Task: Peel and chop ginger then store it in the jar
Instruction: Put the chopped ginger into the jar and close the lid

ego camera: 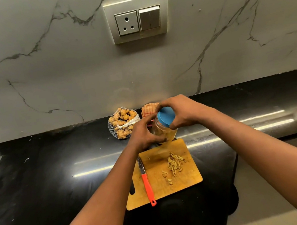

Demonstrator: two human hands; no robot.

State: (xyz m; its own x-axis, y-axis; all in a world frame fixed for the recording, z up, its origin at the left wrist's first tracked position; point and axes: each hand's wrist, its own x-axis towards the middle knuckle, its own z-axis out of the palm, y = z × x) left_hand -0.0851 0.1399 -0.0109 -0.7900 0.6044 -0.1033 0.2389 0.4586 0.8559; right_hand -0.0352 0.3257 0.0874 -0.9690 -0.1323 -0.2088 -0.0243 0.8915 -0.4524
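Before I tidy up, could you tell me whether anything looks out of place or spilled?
Nothing looks spilled. One oddity: the jar is tilted with its blue lid on, left hand gripping the jar and right hand the lid, while the chopped ginger lies on the cutting board. The knife handle overhangs the board's near edge.

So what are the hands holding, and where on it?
A clear jar: left hand grips its body, right hand grips its blue lid.

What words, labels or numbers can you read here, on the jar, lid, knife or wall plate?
None readable in this view.
jar: clear, no label showing, partly covered.
blue lid: plain.
knife: no marking visible on the orange handle.
wall socket plate: no lettering visible.
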